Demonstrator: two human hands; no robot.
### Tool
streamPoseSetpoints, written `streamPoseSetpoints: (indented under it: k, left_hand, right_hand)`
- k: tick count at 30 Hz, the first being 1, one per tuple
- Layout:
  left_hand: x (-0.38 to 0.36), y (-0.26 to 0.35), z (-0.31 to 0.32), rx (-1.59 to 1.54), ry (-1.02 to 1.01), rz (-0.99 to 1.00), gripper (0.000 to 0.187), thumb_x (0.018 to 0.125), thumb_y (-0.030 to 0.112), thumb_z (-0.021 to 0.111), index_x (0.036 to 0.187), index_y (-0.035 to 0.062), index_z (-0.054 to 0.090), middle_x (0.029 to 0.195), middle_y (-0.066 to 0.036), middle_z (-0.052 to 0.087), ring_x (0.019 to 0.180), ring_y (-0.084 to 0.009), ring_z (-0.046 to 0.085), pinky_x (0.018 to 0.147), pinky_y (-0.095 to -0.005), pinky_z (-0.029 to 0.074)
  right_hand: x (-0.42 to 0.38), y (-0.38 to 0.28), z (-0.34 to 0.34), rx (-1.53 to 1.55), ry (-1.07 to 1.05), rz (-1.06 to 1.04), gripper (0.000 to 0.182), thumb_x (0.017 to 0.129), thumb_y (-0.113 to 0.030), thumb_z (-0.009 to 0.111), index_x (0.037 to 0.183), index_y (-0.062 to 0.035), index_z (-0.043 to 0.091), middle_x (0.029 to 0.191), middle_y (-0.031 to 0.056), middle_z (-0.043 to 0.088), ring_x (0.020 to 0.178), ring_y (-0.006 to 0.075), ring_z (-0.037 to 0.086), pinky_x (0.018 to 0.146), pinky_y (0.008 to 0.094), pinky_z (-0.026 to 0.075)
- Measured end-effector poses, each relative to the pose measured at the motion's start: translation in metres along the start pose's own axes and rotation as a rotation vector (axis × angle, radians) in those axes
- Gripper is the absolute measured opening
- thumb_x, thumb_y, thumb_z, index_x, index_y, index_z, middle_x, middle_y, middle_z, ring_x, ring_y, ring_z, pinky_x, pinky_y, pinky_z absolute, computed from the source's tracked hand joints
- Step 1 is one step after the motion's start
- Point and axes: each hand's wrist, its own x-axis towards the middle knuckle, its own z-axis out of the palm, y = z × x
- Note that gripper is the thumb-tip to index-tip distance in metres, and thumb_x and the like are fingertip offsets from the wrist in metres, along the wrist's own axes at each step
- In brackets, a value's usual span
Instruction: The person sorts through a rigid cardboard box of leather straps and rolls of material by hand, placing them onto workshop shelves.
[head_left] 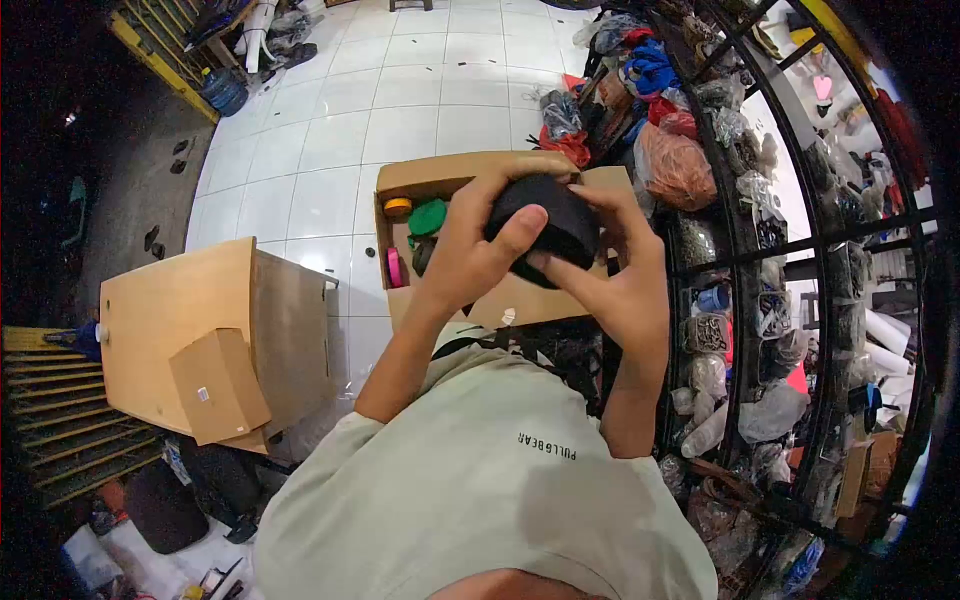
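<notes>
Both of my hands hold a black roll [545, 220] above an open cardboard box [460, 165]. My left hand [480, 235] grips its left side, with the thumb across the front. My right hand [625, 270] wraps round its right side, thumb at the lower edge and fingers at the top. Inside the box, left of the black roll, are an orange roll [398, 207], a green roll [428, 217] and a pink roll [393, 267]. The black roll and my hands hide much of the box's inside.
A wooden table [180, 320] with a small flat carton [220, 385] stands at the left. Along the right runs a black metal rack [822, 240] crowded with bagged goods. Plastic bags [675, 165] lie beyond the box. A water jug [223, 92] stands at the upper left.
</notes>
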Motion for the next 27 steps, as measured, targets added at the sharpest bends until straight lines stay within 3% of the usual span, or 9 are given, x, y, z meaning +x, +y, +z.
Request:
streamPoseSetpoints:
  k: [4,7,13,15,17,20,23,24,27]
  left_hand:
    - [0.000,-0.012,0.012,-0.139,0.094,0.180,0.061,0.099,0.040,0.046,0.141,-0.0040,0.038,0.140,-0.020,0.046,0.127,-0.0267,0.047,0.108,-0.0366,0.034]
    - [-0.002,-0.010,0.029,-0.053,0.200,0.186,0.056,0.103,0.035,0.040,0.142,-0.0044,0.038,0.142,-0.020,0.044,0.129,-0.0266,0.045,0.110,-0.0368,0.032]
    - [0.000,-0.012,0.006,-0.034,0.169,0.145,0.045,0.103,0.024,0.039,0.137,-0.0034,0.046,0.131,-0.018,0.056,0.121,-0.0267,0.054,0.106,-0.0346,0.037]
    - [0.005,-0.009,-0.007,0.149,-0.143,0.152,0.043,0.102,0.022,0.040,0.136,-0.0012,0.047,0.132,-0.018,0.057,0.121,-0.0281,0.055,0.106,-0.0350,0.038]
    - [0.009,-0.009,-0.005,0.086,-0.177,0.156,0.043,0.101,0.022,0.040,0.138,0.0003,0.047,0.134,-0.018,0.056,0.123,-0.0305,0.054,0.106,-0.0363,0.037]
    - [0.012,-0.007,0.005,0.117,-0.055,0.204,0.048,0.104,0.031,0.039,0.141,0.0009,0.047,0.135,-0.020,0.054,0.125,-0.0334,0.052,0.107,-0.0379,0.036]
    - [0.016,-0.001,-0.007,0.206,-0.175,0.179,0.061,0.104,0.044,0.032,0.140,-0.0044,0.045,0.134,-0.022,0.055,0.125,-0.0318,0.053,0.108,-0.0392,0.035]
    - [0.019,0.006,-0.014,0.289,-0.177,0.178,0.059,0.103,0.045,0.036,0.137,-0.0006,0.050,0.129,-0.021,0.059,0.119,-0.0326,0.059,0.102,-0.0396,0.044]
    - [0.024,0.016,-0.033,0.527,-0.185,0.215,0.053,0.101,0.044,0.040,0.132,0.0034,0.057,0.124,-0.019,0.063,0.111,-0.0319,0.064,0.092,-0.0388,0.052]
  right_hand:
    - [0.005,0.012,0.019,0.526,0.285,0.010,0.051,0.079,-0.001,0.077,0.121,-0.0010,0.049,0.113,0.0121,0.063,0.104,0.0179,0.062,0.091,0.0303,0.051]
    - [0.001,0.018,0.033,0.757,0.353,0.060,0.048,0.081,0.001,0.075,0.120,-0.0025,0.047,0.112,0.0107,0.062,0.103,0.0165,0.062,0.091,0.0298,0.051]
    - [0.000,0.020,0.023,0.504,0.158,0.081,0.049,0.082,-0.016,0.079,0.119,-0.0032,0.049,0.112,0.0091,0.062,0.100,0.0165,0.063,0.085,0.0290,0.052]
    - [0.002,0.019,0.012,0.306,0.078,0.131,0.050,0.082,-0.014,0.079,0.120,-0.0023,0.049,0.110,0.0095,0.063,0.101,0.0163,0.064,0.086,0.0284,0.052]
    - [0.002,0.021,0.011,0.419,0.080,0.150,0.050,0.079,-0.008,0.080,0.119,-0.0010,0.049,0.108,0.0099,0.064,0.101,0.0163,0.064,0.087,0.0288,0.053]
    - [0.003,0.023,0.012,0.466,0.191,0.019,0.052,0.076,0.000,0.081,0.117,0.0000,0.050,0.108,0.0109,0.064,0.102,0.0167,0.064,0.088,0.0298,0.054]
    - [0.001,0.024,0.007,0.419,0.243,-0.030,0.051,0.073,0.004,0.081,0.115,0.0004,0.052,0.108,0.0109,0.065,0.104,0.0180,0.064,0.090,0.0308,0.054]
    - [0.000,0.024,0.003,0.376,0.218,-0.010,0.053,0.071,0.004,0.082,0.116,0.0010,0.053,0.108,0.0110,0.065,0.103,0.0181,0.064,0.090,0.0312,0.054]
    - [-0.007,0.027,-0.004,0.319,0.175,0.022,0.056,0.069,0.003,0.083,0.117,0.0023,0.055,0.109,0.0116,0.065,0.102,0.0182,0.064,0.090,0.0318,0.054]
